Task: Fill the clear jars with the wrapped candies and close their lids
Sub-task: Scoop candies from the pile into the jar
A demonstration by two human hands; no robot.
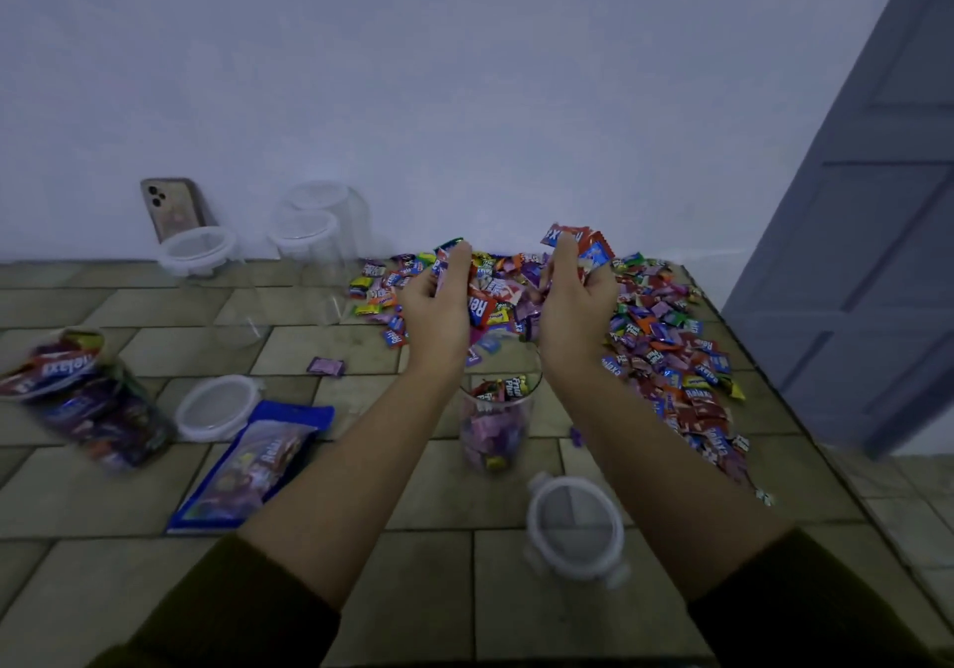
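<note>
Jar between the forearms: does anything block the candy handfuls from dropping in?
Nothing visible. The jar is open, a lid lies nearer the camera, and the left hand and right hand hold candy over it.

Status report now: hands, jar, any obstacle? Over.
Left hand and right hand both hold candies above the open jar. Jar partly full, lid off beside it. Nothing blocks the jar mouth.
</note>
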